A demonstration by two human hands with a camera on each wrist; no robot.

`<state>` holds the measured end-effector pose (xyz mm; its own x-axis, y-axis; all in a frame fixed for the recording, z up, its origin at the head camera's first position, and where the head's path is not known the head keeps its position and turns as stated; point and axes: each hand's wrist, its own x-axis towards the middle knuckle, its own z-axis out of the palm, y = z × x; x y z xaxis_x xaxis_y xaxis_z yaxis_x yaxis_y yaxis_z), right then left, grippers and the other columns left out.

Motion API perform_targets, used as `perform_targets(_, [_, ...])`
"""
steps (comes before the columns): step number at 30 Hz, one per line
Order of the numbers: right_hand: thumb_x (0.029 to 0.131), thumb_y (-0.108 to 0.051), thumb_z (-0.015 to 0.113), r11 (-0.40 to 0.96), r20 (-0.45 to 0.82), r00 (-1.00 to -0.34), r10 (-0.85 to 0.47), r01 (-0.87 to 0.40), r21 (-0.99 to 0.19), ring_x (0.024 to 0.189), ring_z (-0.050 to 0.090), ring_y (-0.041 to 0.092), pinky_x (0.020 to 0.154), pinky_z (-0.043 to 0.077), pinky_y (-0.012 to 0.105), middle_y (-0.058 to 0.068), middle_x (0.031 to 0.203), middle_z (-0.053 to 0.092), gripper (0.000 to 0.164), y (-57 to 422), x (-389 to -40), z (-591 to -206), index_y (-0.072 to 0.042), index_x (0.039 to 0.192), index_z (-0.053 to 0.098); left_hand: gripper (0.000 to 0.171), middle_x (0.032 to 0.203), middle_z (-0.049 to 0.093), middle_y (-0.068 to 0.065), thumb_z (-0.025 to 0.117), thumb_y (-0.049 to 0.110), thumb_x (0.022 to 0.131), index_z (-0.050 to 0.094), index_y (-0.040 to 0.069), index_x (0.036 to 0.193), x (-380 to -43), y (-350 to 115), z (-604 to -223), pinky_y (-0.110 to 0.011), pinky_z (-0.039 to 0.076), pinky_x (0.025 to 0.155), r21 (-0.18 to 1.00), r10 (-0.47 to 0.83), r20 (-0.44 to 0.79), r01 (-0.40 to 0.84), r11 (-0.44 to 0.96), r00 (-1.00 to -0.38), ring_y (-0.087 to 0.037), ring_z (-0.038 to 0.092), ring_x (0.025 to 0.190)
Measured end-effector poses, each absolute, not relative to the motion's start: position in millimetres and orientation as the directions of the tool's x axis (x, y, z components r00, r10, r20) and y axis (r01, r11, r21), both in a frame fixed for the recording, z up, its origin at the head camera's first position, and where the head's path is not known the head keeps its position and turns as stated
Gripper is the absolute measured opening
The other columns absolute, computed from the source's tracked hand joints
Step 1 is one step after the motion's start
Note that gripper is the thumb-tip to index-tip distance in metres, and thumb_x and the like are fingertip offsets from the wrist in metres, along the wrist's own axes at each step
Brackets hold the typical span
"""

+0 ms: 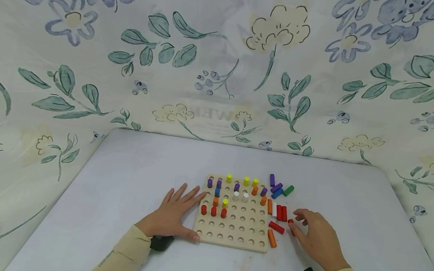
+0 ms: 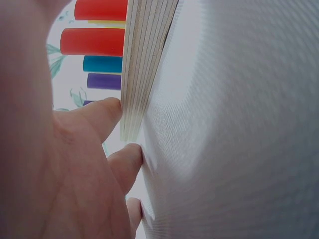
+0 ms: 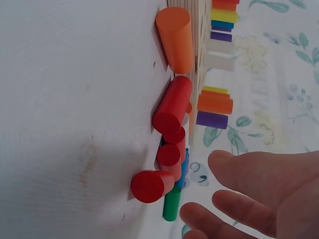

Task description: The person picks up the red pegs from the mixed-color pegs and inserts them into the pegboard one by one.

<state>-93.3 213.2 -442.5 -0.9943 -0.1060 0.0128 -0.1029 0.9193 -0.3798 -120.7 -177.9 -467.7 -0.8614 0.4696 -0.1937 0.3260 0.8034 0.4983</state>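
Note:
A square wooden pegboard lies on the table with coloured pegs standing in some of its holes. My left hand is spread beside its left edge, thumb and index finger touching the board. In the left wrist view, the index fingertip meets the board's layered side. My right hand hovers right of the board, thumb and fingers apart. Its thumb is by a loose red peg, and the right wrist view shows a gap between the fingers and that red peg. Nothing appears held.
Along the board's right side lie loose pegs: an orange peg, a red peg, a white peg, a green peg and several others. The white table ends at a floral cloth behind.

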Motion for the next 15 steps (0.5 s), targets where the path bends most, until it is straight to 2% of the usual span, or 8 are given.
perform_targets(7, [0.084,-0.023,0.083,0.926,-0.041,-0.993,-0.11,-0.087,-0.367,0.09,0.063,0.026,0.077,0.059,0.046,0.007,0.098,0.07,0.041,215.0,-94.7,-443.5,-0.003,0.117,0.068,0.116,0.168,0.016,-0.01,0.081,0.067,0.069,0.028,0.019,0.16,-120.5,-178.6,-467.1,-0.067,-0.005,0.118,0.501,0.481,-0.186,0.338,0.797,-0.857,-0.043,-0.002,0.153])
perform_targets(15, [0.085,-0.024,0.082,0.927,-0.047,-0.99,-0.131,-0.106,-0.36,0.089,0.063,0.025,0.075,0.059,0.044,0.006,0.096,0.07,0.041,217.1,-95.4,-446.2,-0.003,0.117,0.068,0.116,0.168,0.016,-0.009,0.08,0.068,0.069,0.028,0.02,0.161,-120.1,-178.7,-466.9,-0.066,-0.005,0.118,0.506,0.481,-0.187,0.336,0.795,-0.857,-0.042,-0.002,0.153])
